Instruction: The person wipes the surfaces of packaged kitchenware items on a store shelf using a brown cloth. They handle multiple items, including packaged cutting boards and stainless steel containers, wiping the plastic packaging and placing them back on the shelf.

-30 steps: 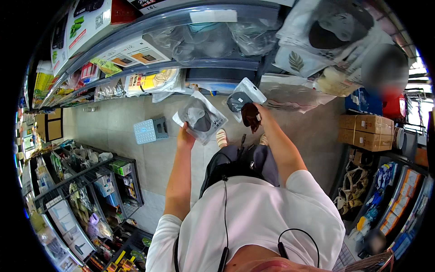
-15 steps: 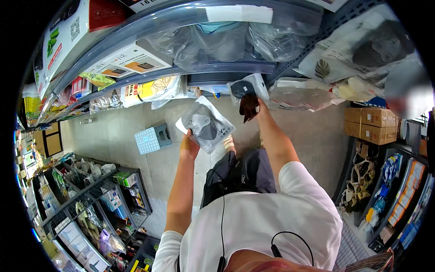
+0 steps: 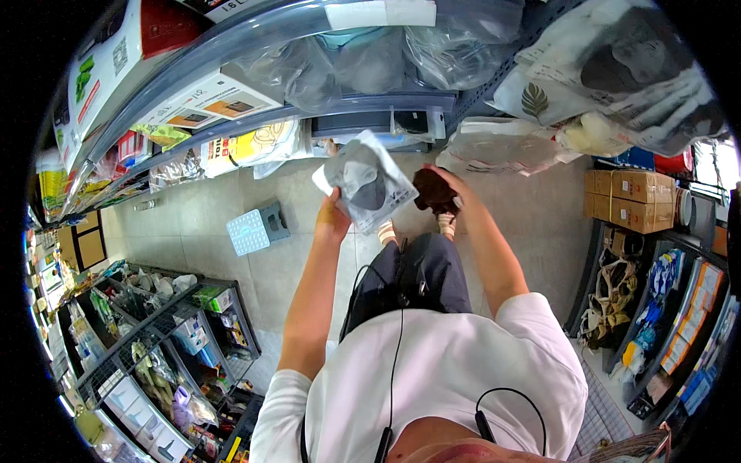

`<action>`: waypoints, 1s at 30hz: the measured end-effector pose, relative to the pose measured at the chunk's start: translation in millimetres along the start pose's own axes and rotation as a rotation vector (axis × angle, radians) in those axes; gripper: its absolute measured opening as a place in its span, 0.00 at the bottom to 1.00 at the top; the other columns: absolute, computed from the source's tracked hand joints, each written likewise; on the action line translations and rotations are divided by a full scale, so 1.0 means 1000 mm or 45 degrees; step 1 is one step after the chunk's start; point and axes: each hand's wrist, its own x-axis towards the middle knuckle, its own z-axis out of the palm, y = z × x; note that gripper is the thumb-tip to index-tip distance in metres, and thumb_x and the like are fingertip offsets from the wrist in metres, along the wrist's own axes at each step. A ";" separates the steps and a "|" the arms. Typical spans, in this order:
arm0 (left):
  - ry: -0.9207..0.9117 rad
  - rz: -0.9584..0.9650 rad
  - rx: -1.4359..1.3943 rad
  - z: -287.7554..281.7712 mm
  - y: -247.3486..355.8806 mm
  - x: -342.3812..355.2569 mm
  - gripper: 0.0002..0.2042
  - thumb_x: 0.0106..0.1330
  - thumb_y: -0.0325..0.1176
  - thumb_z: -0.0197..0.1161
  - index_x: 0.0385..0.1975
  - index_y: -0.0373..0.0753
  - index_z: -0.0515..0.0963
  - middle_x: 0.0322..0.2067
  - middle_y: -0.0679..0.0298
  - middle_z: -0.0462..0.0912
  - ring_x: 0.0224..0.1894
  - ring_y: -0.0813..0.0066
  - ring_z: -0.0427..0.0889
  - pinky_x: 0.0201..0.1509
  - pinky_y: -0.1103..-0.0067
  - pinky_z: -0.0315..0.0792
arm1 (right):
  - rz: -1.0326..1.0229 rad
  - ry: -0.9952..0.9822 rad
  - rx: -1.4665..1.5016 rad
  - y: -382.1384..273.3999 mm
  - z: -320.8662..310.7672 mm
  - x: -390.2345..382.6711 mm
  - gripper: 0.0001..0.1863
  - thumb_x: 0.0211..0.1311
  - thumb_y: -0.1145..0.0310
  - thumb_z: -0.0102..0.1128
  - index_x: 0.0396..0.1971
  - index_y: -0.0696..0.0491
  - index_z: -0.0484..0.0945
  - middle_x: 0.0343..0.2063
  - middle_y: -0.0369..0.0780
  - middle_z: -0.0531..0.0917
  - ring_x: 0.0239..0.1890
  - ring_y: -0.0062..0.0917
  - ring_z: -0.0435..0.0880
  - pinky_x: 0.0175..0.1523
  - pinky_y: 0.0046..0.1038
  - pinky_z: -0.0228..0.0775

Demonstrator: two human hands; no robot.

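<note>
Head cam's the only view we've got, so here goes. Our left hand has its grip pinched on the near edge of a white pack w/ a grey cap-like shape on it. Our right hand has its grip closed round a dark brown bundle, prob fabric, tho we can't tell what exactly. Both are up in front of us, side by side but apart, above the floor.

Progress, afaict: we'd say midway. Done = both items in hand, plus a clear pouch w/ something dark in it lying on the low shelf. Left = neither held item's set down yet; can't tell if the pack's been opened.

Surface-wise, no counter under the hands, just grey tiled floor. The shelf unit ahead is stuffed: clear bags, a white carton, a yellow-and-white pack, etc.

Rest of the room looks like a shop, imo: blue-and-grey step stool on the floor to our left, strapped cardboard boxes at right, crammed racks on both sides.
</note>
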 end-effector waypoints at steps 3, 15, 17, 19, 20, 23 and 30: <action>-0.035 -0.050 0.139 0.045 0.000 -0.010 0.17 0.60 0.34 0.55 0.49 0.42 0.64 0.47 0.65 0.72 0.50 0.68 0.70 0.52 0.68 0.64 | -0.169 -0.010 -0.079 -0.021 0.002 -0.056 0.25 0.55 0.52 0.53 0.50 0.50 0.70 0.45 0.38 0.75 0.47 0.22 0.72 0.51 0.22 0.62; -0.416 0.034 0.243 0.169 -0.023 -0.080 0.13 0.60 0.33 0.55 0.44 0.43 0.68 0.40 0.68 0.76 0.42 0.74 0.76 0.43 0.75 0.72 | -0.339 -0.268 -0.079 -0.149 0.029 -0.246 0.27 0.59 0.58 0.49 0.55 0.55 0.62 0.49 0.43 0.72 0.48 0.25 0.72 0.50 0.24 0.64; -0.451 0.044 0.227 0.186 -0.036 -0.094 0.13 0.60 0.33 0.55 0.44 0.43 0.69 0.40 0.68 0.76 0.42 0.74 0.76 0.44 0.76 0.72 | -0.318 -0.119 -0.232 -0.152 0.027 -0.254 0.25 0.57 0.58 0.51 0.53 0.55 0.65 0.47 0.42 0.73 0.46 0.24 0.73 0.49 0.23 0.65; -0.461 0.088 0.234 0.205 -0.049 -0.107 0.13 0.61 0.33 0.54 0.45 0.43 0.68 0.40 0.68 0.76 0.41 0.74 0.76 0.44 0.76 0.72 | -0.246 0.126 -0.393 -0.156 0.017 -0.256 0.23 0.56 0.59 0.52 0.50 0.55 0.68 0.44 0.40 0.75 0.44 0.22 0.74 0.48 0.22 0.65; -0.458 0.126 0.243 0.213 -0.054 -0.111 0.13 0.61 0.34 0.53 0.45 0.42 0.68 0.40 0.68 0.76 0.41 0.74 0.77 0.44 0.76 0.72 | -0.256 0.168 -0.380 -0.156 0.014 -0.260 0.22 0.56 0.57 0.53 0.48 0.55 0.69 0.40 0.40 0.76 0.37 0.25 0.75 0.39 0.25 0.66; -0.692 0.134 0.254 0.221 -0.062 -0.119 0.16 0.62 0.39 0.52 0.47 0.42 0.67 0.44 0.65 0.74 0.45 0.72 0.75 0.47 0.74 0.70 | -0.291 0.274 -0.336 -0.159 0.004 -0.274 0.21 0.54 0.54 0.53 0.42 0.52 0.70 0.31 0.41 0.77 0.21 0.32 0.78 0.16 0.32 0.68; -1.220 -0.167 -0.154 0.243 -0.101 -0.125 0.30 0.61 0.53 0.46 0.57 0.38 0.56 0.55 0.57 0.62 0.57 0.62 0.61 0.60 0.65 0.56 | -0.237 0.277 -0.279 -0.175 -0.014 -0.314 0.21 0.54 0.52 0.53 0.42 0.52 0.71 0.26 0.43 0.78 0.16 0.33 0.78 0.12 0.32 0.67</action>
